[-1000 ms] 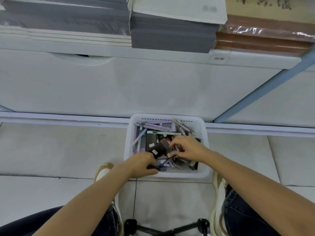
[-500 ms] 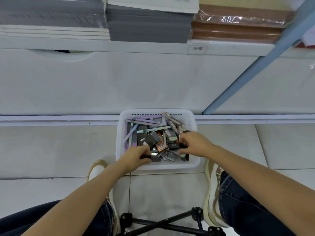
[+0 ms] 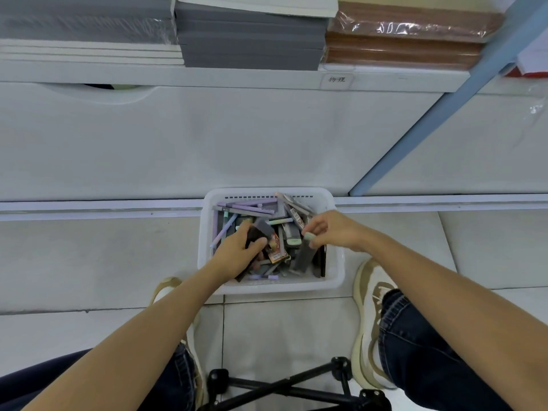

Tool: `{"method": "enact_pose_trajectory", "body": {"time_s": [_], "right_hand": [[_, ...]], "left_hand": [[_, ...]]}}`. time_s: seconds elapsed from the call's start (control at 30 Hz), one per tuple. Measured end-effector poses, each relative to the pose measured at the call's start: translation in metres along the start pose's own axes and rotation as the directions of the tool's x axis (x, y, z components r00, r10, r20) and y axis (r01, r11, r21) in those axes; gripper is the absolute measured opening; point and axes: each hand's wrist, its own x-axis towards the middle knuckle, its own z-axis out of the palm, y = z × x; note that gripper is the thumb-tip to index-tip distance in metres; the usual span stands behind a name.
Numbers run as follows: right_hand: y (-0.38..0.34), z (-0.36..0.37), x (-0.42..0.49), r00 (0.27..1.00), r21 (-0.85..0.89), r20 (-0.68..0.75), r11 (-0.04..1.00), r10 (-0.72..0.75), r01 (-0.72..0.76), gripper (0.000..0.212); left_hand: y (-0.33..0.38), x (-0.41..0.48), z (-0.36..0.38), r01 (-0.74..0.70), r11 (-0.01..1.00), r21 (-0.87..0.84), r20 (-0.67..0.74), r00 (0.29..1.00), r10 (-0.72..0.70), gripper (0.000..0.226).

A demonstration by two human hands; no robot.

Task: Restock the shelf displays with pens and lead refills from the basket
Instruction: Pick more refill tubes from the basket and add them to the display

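Observation:
A white plastic basket stands on the tiled floor against the base of the shelf unit. It is full of pastel pens, dark lead refill cases and small packets. My left hand is inside the basket and grips a small stack of dark lead refill cases. My right hand hovers over the right half and pinches a grey flat refill case with a pale green cap by its top end, tilted upright above the pile.
The white shelf above holds stacks of grey, white and brown shrink-wrapped books. A blue upright slants down at the right. My shoes flank the basket, and a black stool frame lies by my knees.
My left hand has lifted a stack of dark cases from the pile. My right hand has picked up the grey case and raised it on end. The view shifted slightly.

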Motion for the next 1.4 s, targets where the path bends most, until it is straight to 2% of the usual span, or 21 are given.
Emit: {"method": "enact_pose_trajectory", "body": {"time_s": [0.1, 0.17, 0.27, 0.33, 0.37, 0.43, 0.5, 0.57, 0.67, 0.77, 0.87, 1.0, 1.07, 1.13, 1.2, 1.27, 1.33, 1.4], "right_hand": [[-0.015, -0.010, 0.000, 0.994, 0.225, 0.015, 0.969, -0.106, 0.099, 0.019], [-0.024, -0.003, 0.003, 0.987, 0.252, 0.045, 0.958, -0.153, 0.137, 0.023], [-0.031, 0.016, 0.011, 0.979, 0.292, 0.024, 0.939, -0.200, 0.185, 0.025], [-0.030, 0.023, 0.017, 0.974, 0.333, -0.091, 0.915, -0.208, 0.226, 0.021], [-0.027, 0.026, 0.020, 0.964, 0.292, -0.179, 0.925, -0.198, 0.244, 0.018], [-0.017, 0.030, 0.027, 0.932, 0.090, -0.316, 0.973, -0.176, 0.214, 0.020], [-0.004, 0.037, 0.031, 0.940, -0.189, -0.277, 0.970, -0.200, 0.151, 0.042], [0.009, 0.048, 0.034, 0.954, -0.428, -0.171, 0.891, -0.245, 0.152, 0.061], [0.018, 0.053, 0.039, 0.915, -0.607, -0.182, 0.773, -0.361, 0.184, 0.047], [0.018, 0.047, 0.039, 0.858, -0.639, -0.113, 0.698, -0.500, 0.323, 0.029], [0.011, 0.034, 0.035, 0.792, -0.560, -0.113, 0.697, -0.600, 0.448, 0.026], [-0.018, 0.025, 0.037, 0.731, -0.371, -0.271, 0.769, -0.626, 0.521, 0.021], [-0.034, 0.029, 0.040, 0.767, -0.228, -0.336, 0.837, -0.547, 0.497, 0.018], [-0.046, 0.033, 0.044, 0.843, -0.008, -0.341, 0.899, -0.415, 0.439, 0.019], [-0.051, 0.034, 0.047, 0.897, 0.194, -0.306, 0.901, -0.320, 0.387, 0.019], [-0.053, 0.036, 0.048, 0.933, 0.377, -0.233, 0.860, -0.273, 0.346, 0.018], [-0.053, 0.040, 0.052, 0.955, 0.484, -0.159, 0.823, -0.250, 0.297, 0.018], [-0.051, 0.047, 0.057, 0.970, 0.471, -0.113, 0.848, -0.215, 0.243, 0.023]], "left_hand": [[0.010, 0.005, 0.003, -0.043, 0.996, -0.078, 0.047, 0.998, 0.047, 0.038], [0.016, 0.006, 0.008, -0.066, 0.993, -0.098, 0.062, 0.995, 0.072, 0.046], [0.019, 0.006, 0.013, 0.025, 0.935, -0.353, 0.120, 0.993, 0.018, 0.041], [0.018, 0.006, 0.011, 0.101, 0.886, -0.453, 0.136, 0.990, -0.043, 0.037], [0.016, 0.006, 0.009, 0.119, 0.889, -0.442, 0.114, 0.991, -0.076, 0.035], [0.012, 0.007, 0.005, 0.150, 0.885, -0.440, 0.077, 0.989, -0.129, 0.031], [0.007, 0.007, 0.003, 0.181, 0.852, -0.490, 0.066, 0.983, -0.171, 0.026], [0.002, 0.006, -0.001, 0.180, 0.842, -0.509, 0.032, 0.981, -0.191, 0.020], [-0.004, 0.006, -0.006, 0.176, 0.837, -0.517, 0.010, 0.980, -0.200, 0.012], [-0.007, 0.003, -0.008, 0.169, 0.817, -0.552, 0.005, 0.980, -0.200, 0.009], [-0.009, 0.005, -0.010, 0.168, 0.808, -0.564, -0.013, 0.977, -0.212, 0.014], [-0.002, 0.010, -0.012, 0.171, 0.839, -0.517, -0.019, 0.977, -0.212, 0.029], [0.005, 0.010, -0.013, 0.150, 0.795, -0.588, 0.032, 0.986, -0.163, 0.022], [0.011, 0.009, -0.014, 0.146, 0.739, -0.658, 0.068, 0.989, -0.135, 0.023], [0.010, 0.007, -0.019, 0.123, 0.761, -0.637, 0.050, 0.992, -0.118, 0.020], [0.006, 0.005, -0.024, 0.108, 0.790, -0.603, 0.037, 0.993, -0.108, 0.020], [0.001, 0.003, -0.029, 0.135, 0.776, -0.617, 0.068, 0.991, -0.119, 0.026], [-0.005, 0.003, -0.033, 0.118, 0.766, -0.632, 0.051, 0.993, -0.110, 0.027]]}}
